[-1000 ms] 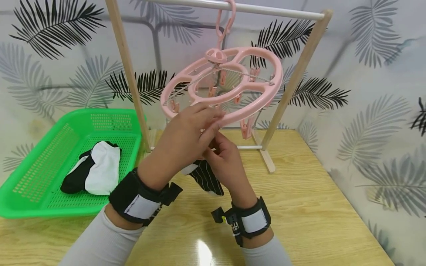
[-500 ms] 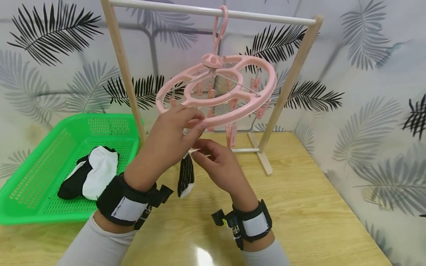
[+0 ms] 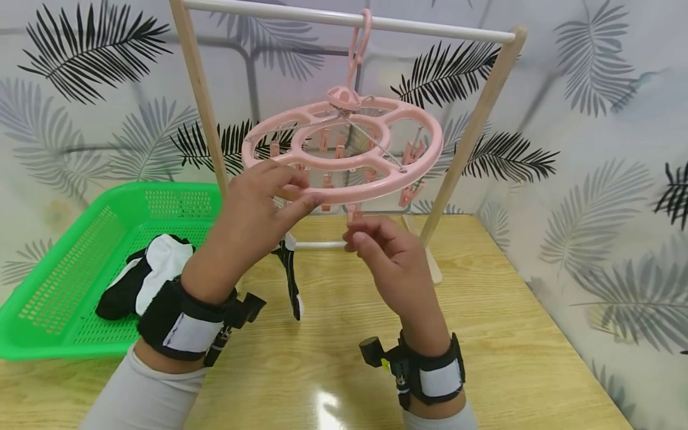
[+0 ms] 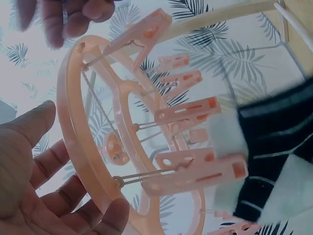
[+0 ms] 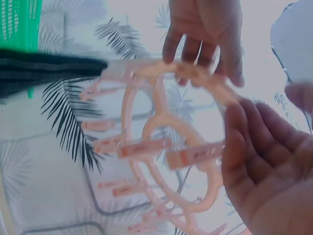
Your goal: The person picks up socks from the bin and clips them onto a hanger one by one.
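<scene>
A pink round clip hanger (image 3: 344, 194) with several clips hangs from a white rod. My left hand (image 3: 252, 209) is at its near left rim, fingers spread loosely about the rim; in the left wrist view, the left hand (image 4: 54, 181) shows a small gap at the uppermost fingertip. Below it, a black-and-white striped sock (image 3: 289, 269) hangs; the left wrist view shows a clip (image 4: 200, 176) on the sock's white cuff. My right hand (image 3: 392, 257), fingers bent and holding nothing visible, is below the near rim, close to a hanging clip (image 3: 353, 212).
A green basket (image 3: 48, 346) at the left holds black and white socks (image 3: 161, 263). Wooden posts (image 3: 473, 137) carry the white rod (image 3: 430, 28) above the wooden table (image 3: 510, 334). A leaf-patterned wall covering stands behind.
The right hand has moved away from the sock and to the right. The sock now hangs below the hanger and has shifted left. The ring has turned and become more level; the left hand moved slightly left.
</scene>
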{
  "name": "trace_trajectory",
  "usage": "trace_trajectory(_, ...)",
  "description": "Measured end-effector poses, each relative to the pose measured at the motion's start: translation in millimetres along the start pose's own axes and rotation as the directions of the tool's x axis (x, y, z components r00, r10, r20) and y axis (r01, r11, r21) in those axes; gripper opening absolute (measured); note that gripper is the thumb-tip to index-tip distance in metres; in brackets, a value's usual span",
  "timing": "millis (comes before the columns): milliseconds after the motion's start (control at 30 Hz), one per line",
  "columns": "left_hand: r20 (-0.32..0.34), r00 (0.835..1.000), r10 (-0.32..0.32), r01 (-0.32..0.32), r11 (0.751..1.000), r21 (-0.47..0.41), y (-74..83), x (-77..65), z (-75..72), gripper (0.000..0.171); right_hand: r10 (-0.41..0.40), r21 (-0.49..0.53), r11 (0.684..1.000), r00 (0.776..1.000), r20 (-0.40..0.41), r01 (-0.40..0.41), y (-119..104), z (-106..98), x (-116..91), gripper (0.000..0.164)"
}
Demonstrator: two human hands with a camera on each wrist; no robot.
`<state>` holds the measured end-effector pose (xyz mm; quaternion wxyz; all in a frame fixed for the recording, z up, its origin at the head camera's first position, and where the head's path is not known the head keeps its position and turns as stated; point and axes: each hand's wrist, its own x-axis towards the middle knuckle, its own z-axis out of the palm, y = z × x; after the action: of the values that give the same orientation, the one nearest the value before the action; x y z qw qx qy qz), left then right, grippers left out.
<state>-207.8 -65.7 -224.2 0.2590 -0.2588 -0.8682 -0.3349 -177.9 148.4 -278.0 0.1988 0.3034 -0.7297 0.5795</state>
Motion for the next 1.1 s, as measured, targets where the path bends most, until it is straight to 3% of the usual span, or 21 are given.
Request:
trace_trajectory(133, -0.005, 1.000, 0.005, -0.005, 1.000, 0.002, -2.9, 0.8, -3.0, 0.029, 0.066, -0.005, 0.998, 0.976, -0.208, -0.069, 6.2, -3.5, 2.4, 0.019)
trace_trajectory(267, -0.028, 0.999, 0.042, -0.042, 0.999, -0.007, -6.3, 1.9, -5.8, 0.027, 0.114, -0.034, 0.991, 0.962, -0.247, -0.126, 13.0, -3.7, 5.1, 0.018)
trace_trajectory(500, -0.051, 0.996, 0.077, -0.076, 0.997, 0.018, -11.5, 4.6, -16.2, 0.026, 0.188, -0.017, 0.981, 0.969, -0.161, -0.193, 20.6, 17.9, 13.7, 0.028)
trace_trajectory(600, -0.031, 0.998, 0.063, -0.062, 0.997, 0.037, -11.6, 4.9, -21.8, 0.026, 0.201, -0.003, 0.979, 0.975, -0.100, -0.202, 24.3, 28.5, 18.1, 0.034)
trace_trajectory(767, 0.010, 0.999, 0.052, -0.053, 0.998, 0.047, -11.7, 5.5, -26.6, 0.028, 0.205, 0.059, 0.978, 0.976, -0.069, -0.201, 31.6, 30.7, 23.4, 0.038)
trace_trajectory(900, 0.021, 0.998, 0.065, -0.066, 0.997, 0.046, -13.7, 5.7, -27.6, 0.027, 0.201, 0.193, 0.961, 0.979, 0.014, -0.200, 40.0, 27.1, 25.6, 0.031)
trace_trajectory(1100, 0.017, 0.994, 0.111, -0.111, 0.993, 0.035, -15.6, 7.2, -27.5, 0.023, 0.200, 0.289, 0.932, 0.976, 0.090, -0.218, 45.7, 24.7, 29.4, 0.014)
